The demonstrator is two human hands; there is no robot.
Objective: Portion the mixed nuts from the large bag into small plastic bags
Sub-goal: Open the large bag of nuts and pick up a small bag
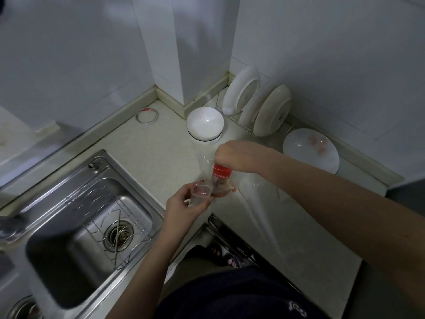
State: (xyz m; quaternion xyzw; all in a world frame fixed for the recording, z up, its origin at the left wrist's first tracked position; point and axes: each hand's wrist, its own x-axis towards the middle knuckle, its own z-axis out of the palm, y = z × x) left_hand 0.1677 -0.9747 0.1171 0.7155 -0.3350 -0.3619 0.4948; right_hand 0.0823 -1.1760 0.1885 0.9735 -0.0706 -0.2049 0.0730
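Note:
My right hand grips the top of a large clear bag with a red band and holds it upright over the countertop. Brownish nuts show through its lower part. My left hand holds a small clear plastic bag open by its mouth, right beside the bottom of the large bag and touching it. More clear plastic lies flat on the counter under my right forearm.
A steel sink with a wire rack lies to the left. Stacked white bowls stand behind the bags. Plates lean in a rack at the back right, with a white plate beside it. A wire ring lies near the wall.

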